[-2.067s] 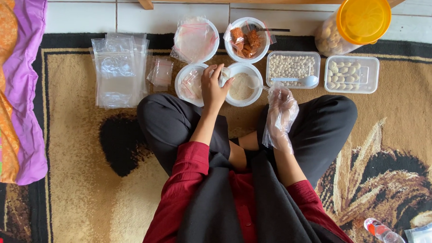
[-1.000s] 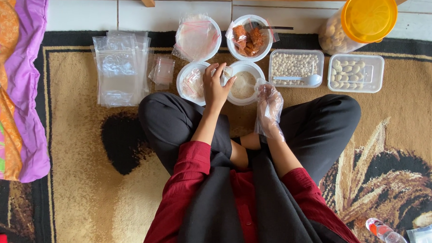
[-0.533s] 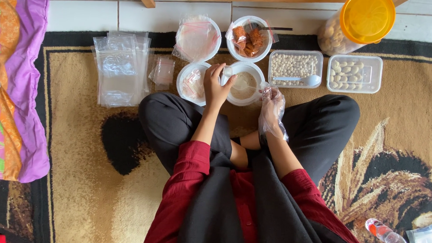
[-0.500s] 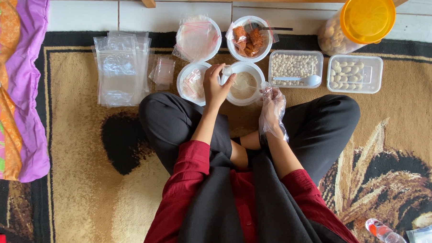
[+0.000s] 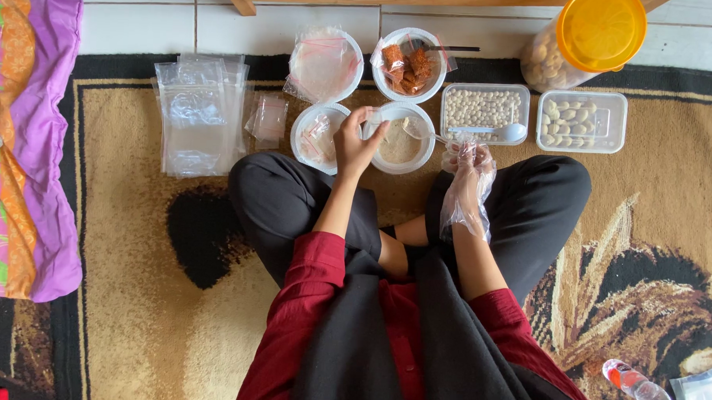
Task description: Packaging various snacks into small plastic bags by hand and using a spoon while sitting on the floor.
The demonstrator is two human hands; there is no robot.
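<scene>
My gloved right hand (image 5: 468, 171) pinches a spoon handle (image 5: 426, 134) just right of the white bowl of beige powder (image 5: 399, 144). My left hand (image 5: 353, 142) grips a small clear pouch (image 5: 372, 120) at that bowl's left rim. Beyond it sits a bowl of red-brown chunks (image 5: 409, 66).

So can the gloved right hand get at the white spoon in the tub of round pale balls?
Probably yes. The right hand hovers just below the white spoon, which lies atop the open tub; nothing lies between them.

Brown-and-black patterned carpet (image 5: 132, 295), yellow jar lid (image 5: 601, 22), red sleeves (image 5: 305, 293).
</scene>
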